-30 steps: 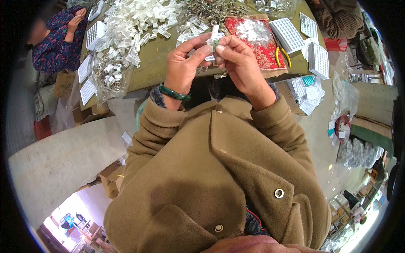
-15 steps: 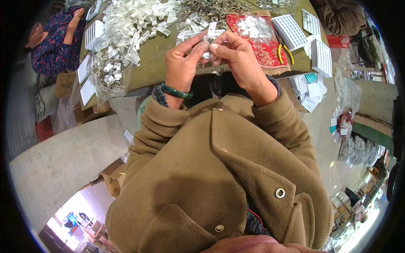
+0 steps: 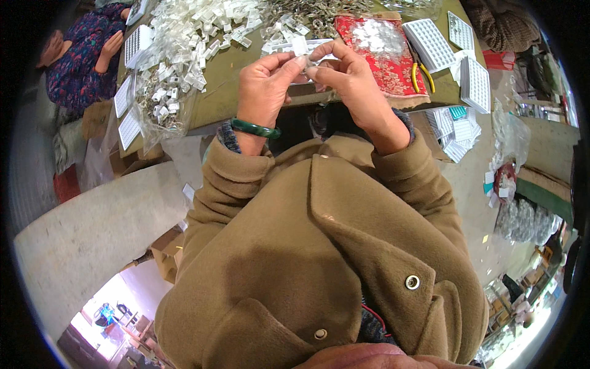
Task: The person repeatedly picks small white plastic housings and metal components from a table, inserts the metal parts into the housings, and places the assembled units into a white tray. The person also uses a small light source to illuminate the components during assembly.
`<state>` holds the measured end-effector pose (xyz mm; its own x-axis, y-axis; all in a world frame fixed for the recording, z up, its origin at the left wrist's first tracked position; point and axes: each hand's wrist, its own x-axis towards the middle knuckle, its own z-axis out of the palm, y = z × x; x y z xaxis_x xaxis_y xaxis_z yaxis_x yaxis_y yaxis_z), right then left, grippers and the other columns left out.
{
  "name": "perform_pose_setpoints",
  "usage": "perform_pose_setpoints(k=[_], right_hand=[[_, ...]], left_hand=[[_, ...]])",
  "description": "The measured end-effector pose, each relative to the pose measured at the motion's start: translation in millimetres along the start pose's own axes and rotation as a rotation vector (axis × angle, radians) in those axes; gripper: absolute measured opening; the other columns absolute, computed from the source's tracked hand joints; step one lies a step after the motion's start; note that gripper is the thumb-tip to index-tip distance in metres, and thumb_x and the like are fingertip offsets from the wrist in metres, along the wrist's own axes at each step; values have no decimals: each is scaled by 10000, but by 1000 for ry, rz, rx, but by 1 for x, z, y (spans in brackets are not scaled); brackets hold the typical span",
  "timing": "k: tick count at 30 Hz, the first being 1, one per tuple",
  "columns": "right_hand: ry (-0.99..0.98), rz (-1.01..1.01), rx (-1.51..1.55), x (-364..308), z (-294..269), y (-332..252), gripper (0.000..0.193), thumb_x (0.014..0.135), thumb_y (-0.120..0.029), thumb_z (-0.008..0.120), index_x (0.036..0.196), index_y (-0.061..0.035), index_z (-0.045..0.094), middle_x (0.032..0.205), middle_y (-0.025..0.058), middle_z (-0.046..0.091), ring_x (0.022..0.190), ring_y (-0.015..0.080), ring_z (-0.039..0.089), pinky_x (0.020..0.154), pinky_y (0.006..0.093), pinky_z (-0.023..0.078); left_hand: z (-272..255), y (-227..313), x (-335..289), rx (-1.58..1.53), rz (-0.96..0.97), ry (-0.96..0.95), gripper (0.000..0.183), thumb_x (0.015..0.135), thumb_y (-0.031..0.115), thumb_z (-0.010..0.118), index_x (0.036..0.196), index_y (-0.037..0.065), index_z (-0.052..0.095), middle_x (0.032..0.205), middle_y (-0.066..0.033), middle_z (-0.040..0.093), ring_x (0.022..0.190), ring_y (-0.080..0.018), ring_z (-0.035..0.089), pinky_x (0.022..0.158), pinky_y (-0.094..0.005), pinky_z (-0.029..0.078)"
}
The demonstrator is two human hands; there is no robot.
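Over the table's near edge, both of my hands meet at a small whitish clear plastic piece (image 3: 299,45). My left hand (image 3: 261,89) pinches its lower end between thumb and fingers, and the upper part sticks out above the fingertips. My right hand (image 3: 353,83) closes thumb and index finger at the same spot, with the index arched above the thumb. The fingertips hide the piece's lower end. Behind the hands lies a white tray (image 3: 279,47), partly covered by them. A dark green bangle (image 3: 257,129) circles my left wrist.
A heap of clear plastic pieces (image 3: 200,27) spreads at left, with small metal parts (image 3: 307,17) beside it. At right are a red patterned cloth (image 3: 393,77), yellow-handled pliers (image 3: 423,78) and white gridded trays (image 3: 429,44). Another person (image 3: 83,61) sits at far left.
The plastic piece has tilted and sits slightly lower between my fingertips. My right index finger has lifted and arched more. The whole view has shifted a little.
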<state>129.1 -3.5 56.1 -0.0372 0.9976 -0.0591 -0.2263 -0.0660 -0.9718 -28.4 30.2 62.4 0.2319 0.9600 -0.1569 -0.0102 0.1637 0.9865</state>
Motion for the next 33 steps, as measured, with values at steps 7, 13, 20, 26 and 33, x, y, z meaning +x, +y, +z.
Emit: perform_pose_setpoints(k=[7, 13, 20, 26, 33], right_hand=[[52, -51, 189, 4, 2, 8, 135, 816, 3, 574, 936, -47, 540, 785, 10, 569, 686, 90, 514, 641, 217, 411], [24, 82, 524, 6, 4, 12, 129, 827, -1, 580, 921, -68, 521, 866, 43, 625, 745, 113, 590, 640, 241, 486], [3, 39, 468, 7, 4, 17, 119, 849, -54, 631, 923, -63, 538, 904, 40, 642, 806, 111, 624, 654, 237, 504], [-17, -125, 15, 5, -2, 29, 103, 857, -95, 648, 877, -9, 595, 826, 17, 626, 739, 52, 547, 627, 213, 448], [124, -66, -312, 7, -14, 38, 171, 866, -135, 622, 937, 18, 650, 777, 38, 644, 718, 92, 561, 651, 254, 462]], left_hand=[[-6, 0, -2, -134, -81, 4, 210, 891, 157, 615, 1013, -9, 653, 867, -58, 688, 683, -75, 646, 427, -159, 387], [-14, 3, -1, -595, -315, -86, 288, 907, 143, 595, 1160, 6, 574, 987, -88, 672, 630, -1, 572, 416, -117, 381], [-19, 2, 1, -960, -588, -34, 311, 907, 134, 604, 1192, 39, 524, 1102, -95, 632, 716, -29, 632, 419, -113, 424], [-24, -12, -4, -891, -595, 4, 220, 915, 173, 607, 1096, 55, 564, 1042, -101, 653, 841, -60, 650, 460, -99, 461], [-48, -34, -18, -611, -433, 12, 243, 927, 220, 591, 1101, 51, 603, 1043, -83, 658, 909, -99, 654, 558, -132, 529]])
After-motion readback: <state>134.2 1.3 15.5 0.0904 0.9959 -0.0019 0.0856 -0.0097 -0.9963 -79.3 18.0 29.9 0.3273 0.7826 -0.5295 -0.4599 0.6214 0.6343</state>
